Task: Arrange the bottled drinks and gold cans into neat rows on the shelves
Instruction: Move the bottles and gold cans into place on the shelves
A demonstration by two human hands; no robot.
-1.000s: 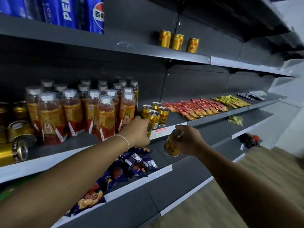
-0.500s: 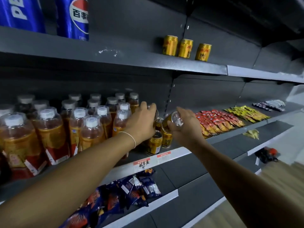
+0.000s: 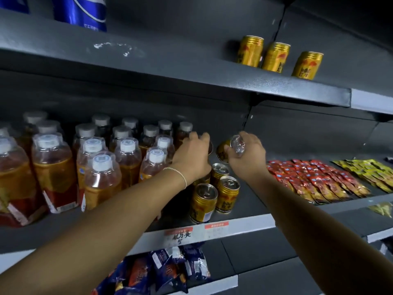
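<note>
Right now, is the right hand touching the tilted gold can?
Touching. The head view shows the right hand curled round the tilted gold can, with the can's top facing the camera.

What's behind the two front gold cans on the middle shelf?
Two more cans stand behind the front cans, one partly hidden by the left hand, which grips another can further back. The right hand holds a tilted can. Beyond is covered.

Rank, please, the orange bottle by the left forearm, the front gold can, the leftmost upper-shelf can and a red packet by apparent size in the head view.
1. orange bottle
2. front gold can and leftmost upper-shelf can: not ranked, since they look alike and the lower one is nearer the camera
3. red packet
</note>
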